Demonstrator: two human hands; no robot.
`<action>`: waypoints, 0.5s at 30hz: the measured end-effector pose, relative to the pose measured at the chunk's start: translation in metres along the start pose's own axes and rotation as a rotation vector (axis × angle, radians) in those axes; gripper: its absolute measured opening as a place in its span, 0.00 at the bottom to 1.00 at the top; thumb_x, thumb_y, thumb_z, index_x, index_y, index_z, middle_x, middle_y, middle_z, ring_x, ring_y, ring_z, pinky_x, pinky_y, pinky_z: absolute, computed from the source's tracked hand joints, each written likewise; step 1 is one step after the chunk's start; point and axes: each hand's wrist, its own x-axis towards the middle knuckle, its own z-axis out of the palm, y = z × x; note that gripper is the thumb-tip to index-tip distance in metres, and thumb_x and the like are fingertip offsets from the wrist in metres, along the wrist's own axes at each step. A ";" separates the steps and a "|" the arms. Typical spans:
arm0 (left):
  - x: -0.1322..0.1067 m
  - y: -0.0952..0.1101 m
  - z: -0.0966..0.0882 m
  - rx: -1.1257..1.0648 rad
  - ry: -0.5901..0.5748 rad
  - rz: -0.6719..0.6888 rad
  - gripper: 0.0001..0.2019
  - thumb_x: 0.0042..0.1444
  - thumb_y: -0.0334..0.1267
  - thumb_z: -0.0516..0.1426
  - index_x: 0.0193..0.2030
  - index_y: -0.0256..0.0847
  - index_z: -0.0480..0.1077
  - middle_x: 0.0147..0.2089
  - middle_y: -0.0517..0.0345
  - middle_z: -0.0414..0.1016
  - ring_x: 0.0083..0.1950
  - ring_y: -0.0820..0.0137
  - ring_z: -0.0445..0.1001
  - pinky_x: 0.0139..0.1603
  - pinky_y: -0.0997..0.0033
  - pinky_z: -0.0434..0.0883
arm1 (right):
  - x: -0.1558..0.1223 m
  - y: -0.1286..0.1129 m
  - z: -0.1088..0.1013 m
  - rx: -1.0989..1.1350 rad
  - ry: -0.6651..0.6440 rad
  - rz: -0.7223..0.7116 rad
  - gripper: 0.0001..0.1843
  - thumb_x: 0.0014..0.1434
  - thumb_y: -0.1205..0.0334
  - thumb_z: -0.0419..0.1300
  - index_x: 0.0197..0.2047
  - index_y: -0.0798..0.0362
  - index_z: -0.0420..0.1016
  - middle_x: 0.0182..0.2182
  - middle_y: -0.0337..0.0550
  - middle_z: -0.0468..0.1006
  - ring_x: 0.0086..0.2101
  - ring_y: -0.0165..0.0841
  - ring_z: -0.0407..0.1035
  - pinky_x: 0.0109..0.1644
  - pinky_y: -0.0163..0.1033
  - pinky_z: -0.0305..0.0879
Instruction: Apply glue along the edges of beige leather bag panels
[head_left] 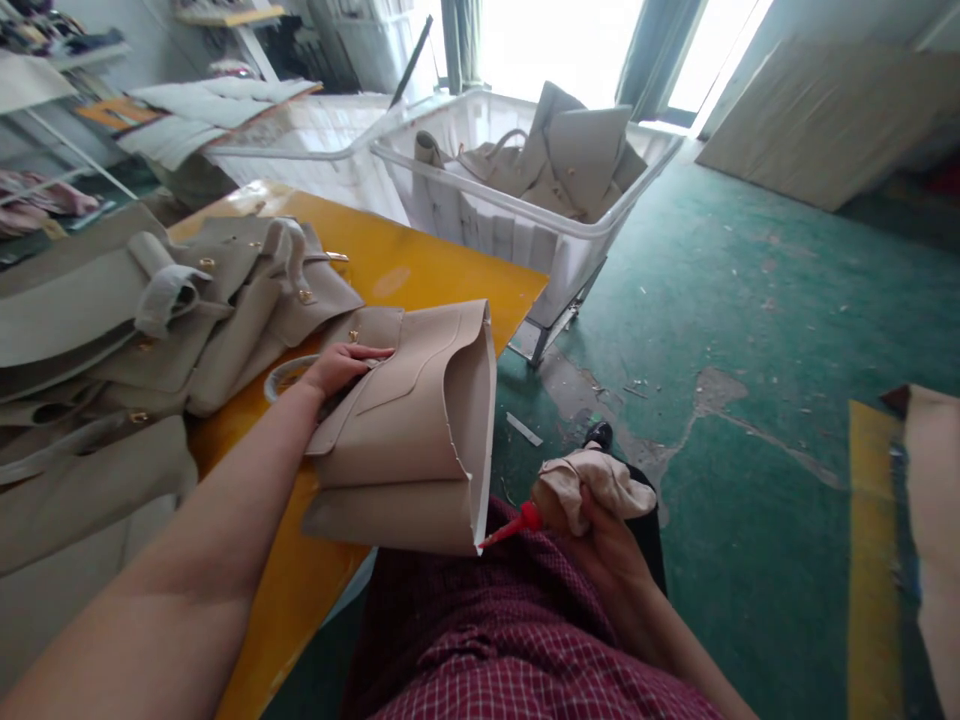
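My left hand [343,367] presses on a beige leather handbag [397,430], which lies on the orange-yellow table with its folded body overhanging the table edge. The bag's raw edge shows a white coating along its right side. My right hand [592,530] grips a crumpled beige cloth [592,487] together with a red-tipped edge-paint applicator [521,522]. The applicator's nozzle reaches the lower corner of the bag. The applicator's body is hidden inside my fist and the cloth.
Several taupe leather handbags [142,320] are piled at the left of the orange-yellow table [420,255]. Behind it stands a white wheeled bin [525,190] holding more bags. Green worn flooring [750,300] spreads to the right, with a yellow board [871,560] lying there.
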 end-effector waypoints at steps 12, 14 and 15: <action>-0.019 0.030 -0.005 0.166 -0.194 0.015 0.31 0.30 0.41 0.68 0.47 0.35 0.77 0.28 0.64 0.74 0.23 0.77 0.63 0.24 0.77 0.58 | 0.002 -0.033 -0.003 0.476 0.117 0.245 0.11 0.55 0.65 0.78 0.40 0.50 0.83 0.40 0.46 0.86 0.39 0.42 0.82 0.46 0.50 0.84; -0.025 0.048 -0.009 0.260 -0.321 -0.024 0.28 0.30 0.43 0.69 0.41 0.37 0.72 0.26 0.67 0.69 0.22 0.77 0.62 0.23 0.77 0.58 | -0.004 -0.048 0.004 0.548 0.186 0.196 0.05 0.63 0.69 0.70 0.42 0.51 0.81 0.40 0.47 0.86 0.38 0.42 0.82 0.44 0.51 0.84; -0.028 0.058 -0.010 0.352 -0.355 -0.049 0.27 0.30 0.44 0.71 0.39 0.38 0.70 0.25 0.67 0.67 0.21 0.77 0.62 0.22 0.77 0.57 | -0.007 -0.055 0.008 0.574 0.224 0.178 0.05 0.67 0.70 0.66 0.42 0.51 0.80 0.40 0.48 0.86 0.37 0.43 0.82 0.43 0.51 0.84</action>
